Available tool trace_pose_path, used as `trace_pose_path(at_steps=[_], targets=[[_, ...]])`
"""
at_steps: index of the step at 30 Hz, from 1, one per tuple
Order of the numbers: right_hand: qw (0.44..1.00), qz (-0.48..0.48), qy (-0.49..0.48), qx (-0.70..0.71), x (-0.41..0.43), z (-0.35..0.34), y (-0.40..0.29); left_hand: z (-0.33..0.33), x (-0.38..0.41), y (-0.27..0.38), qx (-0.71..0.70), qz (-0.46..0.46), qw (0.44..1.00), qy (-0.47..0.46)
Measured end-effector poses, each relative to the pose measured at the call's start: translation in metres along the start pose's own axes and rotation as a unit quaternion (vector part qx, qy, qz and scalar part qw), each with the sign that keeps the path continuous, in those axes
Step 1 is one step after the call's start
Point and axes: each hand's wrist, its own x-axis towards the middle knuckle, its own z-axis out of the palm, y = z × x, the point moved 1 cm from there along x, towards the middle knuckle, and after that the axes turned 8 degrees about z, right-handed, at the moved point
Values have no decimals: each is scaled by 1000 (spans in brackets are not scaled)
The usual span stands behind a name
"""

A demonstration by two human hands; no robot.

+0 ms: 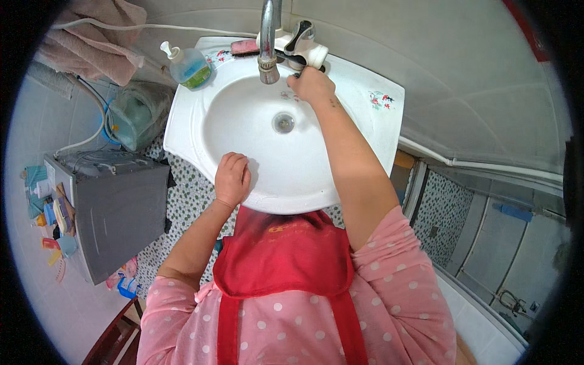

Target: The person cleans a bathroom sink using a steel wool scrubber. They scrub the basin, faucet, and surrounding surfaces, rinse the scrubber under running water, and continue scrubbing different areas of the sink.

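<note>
My right hand [315, 86] is at the back of the white washbasin [365, 132], just below the tap's valve body, with its fingers curled in. A small dark object [297, 74] shows at the fingertips; most of it is hidden, and its kind is unclear. My left hand [232, 178] rests on the basin's front left rim, fingers bent over the inner edge, holding nothing. The chrome spout [268, 45] hangs over the bowl, and no water is seen running. Behind it stands the tap lever [301, 36]. The drain [284, 122] lies uncovered in the bowl.
A pump bottle of blue liquid [189, 68] stands on the back left corner. A pink-backed brush [245, 47] lies behind the spout. Towels [91, 41] hang at the left, above a bagged bin [132, 114]. A grey appliance [123, 210] stands left, toiletries beside it.
</note>
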Motion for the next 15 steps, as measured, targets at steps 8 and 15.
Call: trace_pose_path(at_steps=[8, 15], targets=[[999, -20, 5, -46, -19, 0, 22, -3, 3, -2, 16, 15, 1000, 10], [986, -30, 0, -163, -23, 5, 26, -3, -4, -2, -14, -7, 999, 35]])
